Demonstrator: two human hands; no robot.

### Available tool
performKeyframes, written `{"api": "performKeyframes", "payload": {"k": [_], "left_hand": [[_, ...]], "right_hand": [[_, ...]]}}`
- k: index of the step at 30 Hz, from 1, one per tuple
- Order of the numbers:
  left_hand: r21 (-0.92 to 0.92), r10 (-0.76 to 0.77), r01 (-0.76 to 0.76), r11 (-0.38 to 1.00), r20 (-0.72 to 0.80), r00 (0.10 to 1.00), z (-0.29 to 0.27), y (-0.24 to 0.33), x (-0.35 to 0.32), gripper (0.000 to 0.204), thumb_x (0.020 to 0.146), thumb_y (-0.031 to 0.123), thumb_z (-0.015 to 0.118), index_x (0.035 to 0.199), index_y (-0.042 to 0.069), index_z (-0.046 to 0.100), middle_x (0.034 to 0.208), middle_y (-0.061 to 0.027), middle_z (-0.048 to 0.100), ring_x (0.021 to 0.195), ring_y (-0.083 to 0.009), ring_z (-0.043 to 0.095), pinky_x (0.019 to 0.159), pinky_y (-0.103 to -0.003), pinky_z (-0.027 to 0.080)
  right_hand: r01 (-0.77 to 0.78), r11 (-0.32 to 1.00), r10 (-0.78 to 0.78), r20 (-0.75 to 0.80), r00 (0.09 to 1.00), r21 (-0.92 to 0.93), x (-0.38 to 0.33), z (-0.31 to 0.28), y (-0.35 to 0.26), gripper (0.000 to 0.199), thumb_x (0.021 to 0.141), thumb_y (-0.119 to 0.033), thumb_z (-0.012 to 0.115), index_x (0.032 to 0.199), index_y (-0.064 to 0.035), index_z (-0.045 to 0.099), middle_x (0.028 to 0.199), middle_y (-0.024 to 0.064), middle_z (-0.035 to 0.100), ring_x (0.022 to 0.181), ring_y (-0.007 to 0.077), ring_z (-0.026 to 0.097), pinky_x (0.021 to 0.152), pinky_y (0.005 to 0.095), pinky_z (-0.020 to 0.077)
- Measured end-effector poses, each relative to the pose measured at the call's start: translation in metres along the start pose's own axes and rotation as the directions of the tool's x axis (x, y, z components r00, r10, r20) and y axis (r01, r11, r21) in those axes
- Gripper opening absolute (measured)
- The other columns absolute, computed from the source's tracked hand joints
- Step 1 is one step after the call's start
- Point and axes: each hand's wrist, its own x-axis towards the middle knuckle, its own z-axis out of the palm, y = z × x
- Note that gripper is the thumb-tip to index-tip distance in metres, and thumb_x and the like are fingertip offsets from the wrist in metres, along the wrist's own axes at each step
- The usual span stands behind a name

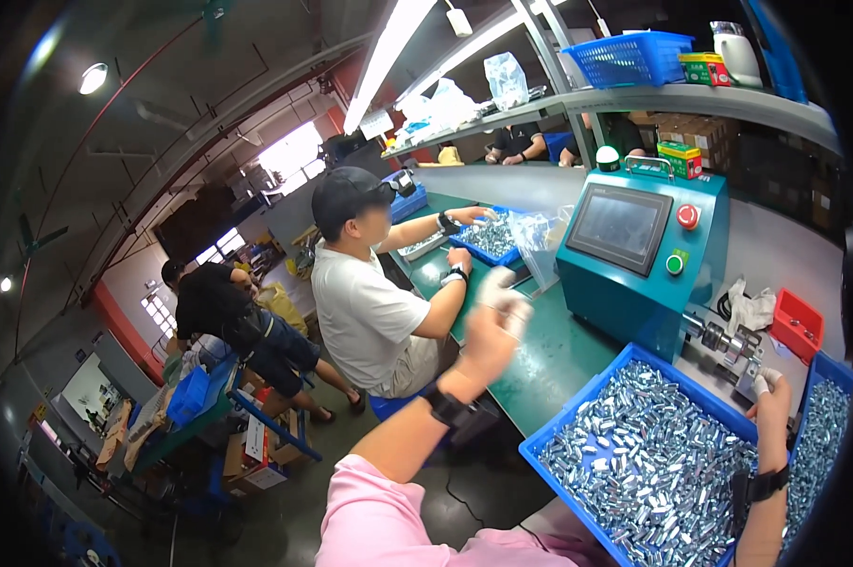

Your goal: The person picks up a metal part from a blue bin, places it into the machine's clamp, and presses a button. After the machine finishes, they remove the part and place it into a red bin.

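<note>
My left hand is raised over the green bench, left of the machine. It is blurred, with pale covers on its fingertips, and whether it holds anything cannot be made out. At the right, my right hand has its fingers closed at the end of a metal spindle and fixture on the green machine. What those fingers grip is hidden. Below the spindle is a blue tray heaped with small shiny metal cylinders. Dark bands circle both my wrists.
A second blue tray of metal parts lies beyond my right wrist, with a red bin behind it. The machine carries a screen and red button. To my left a seated co-worker reaches into another blue tray.
</note>
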Motion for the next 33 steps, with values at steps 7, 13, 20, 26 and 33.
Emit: {"api": "performKeyframes", "payload": {"k": [7, 13, 20, 26, 33], "left_hand": [[0.222, -0.062, 0.212, 0.952, -0.538, 0.841, -0.172, -0.033, 0.130, 0.054, 0.090, 0.003, 0.046, 0.138, -0.003, 0.021, 0.082, -0.0077, 0.061, 0.063, -0.0089, 0.052, 0.060, -0.022, 0.045], [0.054, 0.041, -0.019, 0.998, -0.442, 0.896, -0.134, -0.011, 0.103, 0.052, 0.092, 0.007, 0.046, 0.138, -0.003, 0.023, 0.083, -0.0054, 0.060, 0.067, -0.0087, 0.055, 0.063, -0.022, 0.045], [-0.498, -0.006, 0.078, 0.864, 0.144, 0.990, 0.031, 0.066, 0.018, 0.052, 0.092, 0.004, 0.047, 0.137, -0.003, 0.024, 0.092, -0.0079, 0.059, 0.071, -0.0088, 0.053, 0.068, -0.022, 0.046], [-0.620, 0.096, 0.277, 0.734, 0.499, 0.862, 0.145, 0.100, -0.018, 0.051, 0.092, 0.006, 0.048, 0.137, 0.000, 0.025, 0.097, -0.0093, 0.058, 0.072, -0.0089, 0.053, 0.070, -0.022, 0.047], [-0.564, 0.103, 0.478, 0.673, 0.712, 0.695, 0.213, 0.110, -0.050, 0.051, 0.091, 0.007, 0.052, 0.135, 0.000, 0.029, 0.098, -0.0095, 0.059, 0.072, -0.0090, 0.054, 0.070, -0.023, 0.047]], "right_hand": [[0.002, 1.000, -0.002, 0.006, 1.000, 0.003, 0.002, 0.002, 0.008, 0.020, 0.087, -0.010, 0.053, 0.101, 0.0040, 0.056, 0.076, 0.0104, 0.059, 0.035, 0.0109, 0.043, 0.032, 0.0247, 0.0330], [0.008, 1.000, -0.009, -0.054, 0.999, -0.022, -0.001, -0.006, 0.004, 0.020, 0.087, -0.011, 0.054, 0.100, 0.0039, 0.057, 0.072, 0.0092, 0.059, 0.035, 0.0114, 0.044, 0.032, 0.0242, 0.0337], [-0.051, 0.977, 0.061, 0.043, 0.997, -0.205, -0.010, -0.002, -0.051, 0.025, 0.085, -0.024, 0.057, 0.081, -0.0009, 0.065, 0.056, 0.0032, 0.056, 0.041, 0.0121, 0.051, 0.040, 0.0257, 0.0373], [-0.140, 0.967, 0.158, 0.072, 0.985, -0.212, -0.028, 0.004, -0.066, 0.025, 0.085, -0.019, 0.056, 0.091, 0.0042, 0.065, 0.057, 0.0048, 0.056, 0.042, 0.0125, 0.051, 0.041, 0.0279, 0.0388], [-0.156, 0.957, 0.177, 0.069, 0.982, -0.243, -0.032, -0.001, -0.060, 0.027, 0.085, -0.018, 0.055, 0.101, 0.0021, 0.065, 0.061, 0.0091, 0.060, 0.044, 0.0168, 0.056, 0.043, 0.0309, 0.0442]]}}
